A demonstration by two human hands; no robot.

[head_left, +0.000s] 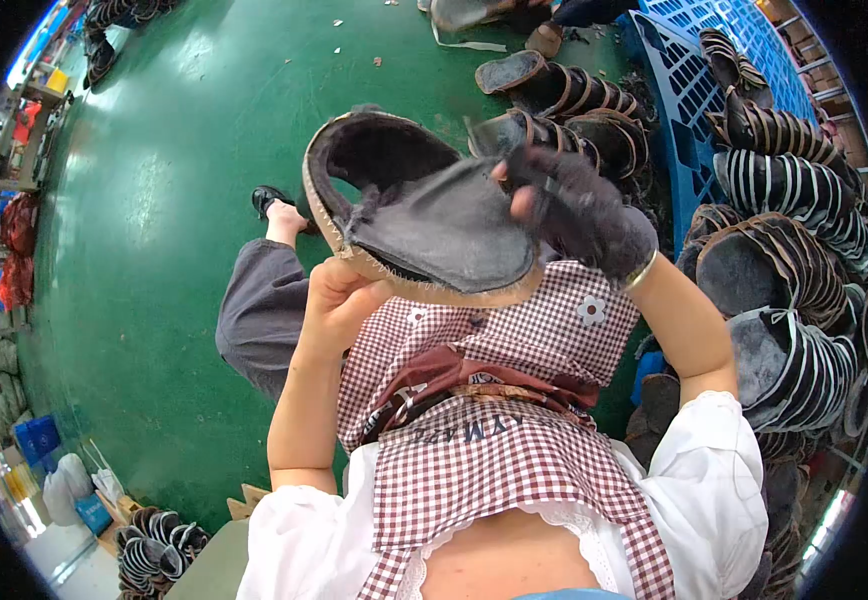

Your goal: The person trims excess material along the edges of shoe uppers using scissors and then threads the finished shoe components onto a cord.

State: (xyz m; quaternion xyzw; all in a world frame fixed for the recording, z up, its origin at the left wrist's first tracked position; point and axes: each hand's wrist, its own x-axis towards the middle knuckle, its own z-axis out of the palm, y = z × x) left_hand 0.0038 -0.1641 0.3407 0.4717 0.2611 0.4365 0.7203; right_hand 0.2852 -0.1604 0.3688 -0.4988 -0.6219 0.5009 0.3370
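Note:
A shoe piece (444, 235) with dark fuzzy lining and a tan rim with light zigzag stitching is held up above my lap, its hollow side facing me. My left hand (349, 298) is bare and closed on its lower left edge. At the shoe piece's right side is my right hand (589, 215), in a dark glove with bare fingertips. Its fingers are curled and partly smeared by motion; whatever they pinch is hidden. A thin, blurred dark line shows near those fingertips, too faint to name. A checked apron (514, 470) covers my front and lap.
Stacked dark shoe pieces (794, 265), some bound with white strips, line the right side. Beside them stands a blue plastic pallet (679, 120). Another pile (159, 545) sits at lower left. Shelves (19, 160) run along the far left of the green floor (144, 330).

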